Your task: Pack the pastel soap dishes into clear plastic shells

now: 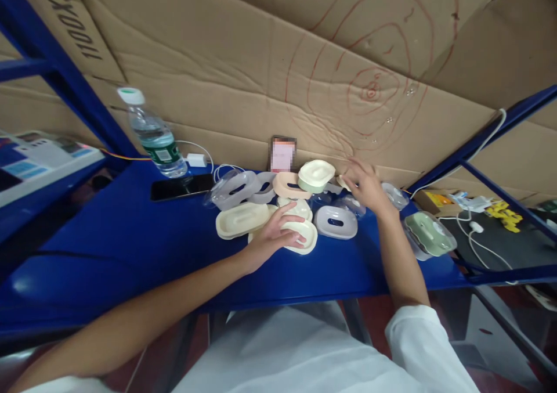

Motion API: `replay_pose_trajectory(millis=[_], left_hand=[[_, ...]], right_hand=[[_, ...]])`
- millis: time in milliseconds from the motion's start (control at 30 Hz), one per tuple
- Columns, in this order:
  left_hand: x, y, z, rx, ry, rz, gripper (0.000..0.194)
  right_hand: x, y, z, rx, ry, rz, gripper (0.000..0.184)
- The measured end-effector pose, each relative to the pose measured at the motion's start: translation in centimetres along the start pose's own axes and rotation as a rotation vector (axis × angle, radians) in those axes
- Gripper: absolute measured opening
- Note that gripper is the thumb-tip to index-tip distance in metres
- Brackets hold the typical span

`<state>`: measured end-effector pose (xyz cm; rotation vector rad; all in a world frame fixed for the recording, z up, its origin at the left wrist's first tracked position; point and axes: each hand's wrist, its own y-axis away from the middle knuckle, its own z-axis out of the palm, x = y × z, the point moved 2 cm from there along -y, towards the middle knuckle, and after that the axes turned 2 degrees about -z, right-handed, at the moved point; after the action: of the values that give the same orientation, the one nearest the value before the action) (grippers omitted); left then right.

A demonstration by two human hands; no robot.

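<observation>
My left hand (278, 233) lies over a cream oval soap dish (308, 239), its fingers spread and resting on the dish. Under and behind those fingers sits another cream dish (298, 208). My right hand (366, 185) is at the back of the group, fingers apart, beside a small beige piece (343, 181) that is partly hidden. Left of it, a cream dish (317, 172) rests on a green one, next to a peach dish (287, 185). A grey dish with a central slot (336, 222) lies between my hands.
More grey dishes (237, 190) and a cream tray (242, 219) lie to the left. Behind them stand a phone (282, 155) and a water bottle (156, 137); a black phone (181, 187) lies flat. Rightward is a green boxed dish (430, 233). Cardboard (217, 62) walls the back.
</observation>
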<state>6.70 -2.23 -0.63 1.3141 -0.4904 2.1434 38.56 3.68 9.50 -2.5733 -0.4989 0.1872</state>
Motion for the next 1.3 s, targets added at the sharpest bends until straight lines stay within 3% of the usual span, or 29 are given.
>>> replay_pose_trajectory(millis=[133,267,400,667,767,867,1000,1067,1133,1200,1300], left_hand=[[-0.3,-0.1,-0.3,-0.019,-0.063,-0.011,0.063],[-1.2,-0.4,-0.6,-0.135,-0.181,-0.028,0.044],[-1.2,-0.1,-0.4,-0.198,-0.349,-0.045,0.039],[-0.7,1.1,1.3,-0.318,-0.654,0.05,0.028],[-1.0,1.4,1.7,-0.404,-0.754,0.103,0.025],[-1.1,1.6,1.8,-0.457,-0.803,0.11,0.025],[-1.1,1.6,1.5,-0.404,-0.676,0.042,0.028],[-1.2,1.2,1.2,-0.363,-0.487,-0.029,0.032],[-1.3,0.7,0.7,-0.318,-0.267,-0.071,0.049],[-1.5,0.2,0.2,-0.27,-0.09,-0.069,0.078],[-1.2,-0.2,-0.2,-0.174,0.057,-0.02,0.112]], right_hand=[[5.8,4.4,-1.5,-0.063,-0.038,0.185,0.047],[8.7,8.6,0.4,-0.172,-0.001,0.324,0.044],[9.5,10.2,2.3,-0.145,0.022,0.395,0.045],[10.1,10.5,3.3,-0.173,0.192,0.614,0.051],[9.7,10.5,3.9,-0.12,0.228,0.701,0.067],[9.9,10.9,4.3,-0.119,0.12,0.866,0.084],[10.5,10.7,3.1,-0.051,-0.029,0.915,0.077],[9.6,9.9,1.9,0.034,-0.05,0.852,0.077],[6.8,8.9,0.9,0.137,-0.183,0.707,0.076],[2.0,7.8,0.5,0.172,-0.419,0.464,0.076],[-7.1,6.3,0.7,0.008,-0.638,0.011,0.073]])
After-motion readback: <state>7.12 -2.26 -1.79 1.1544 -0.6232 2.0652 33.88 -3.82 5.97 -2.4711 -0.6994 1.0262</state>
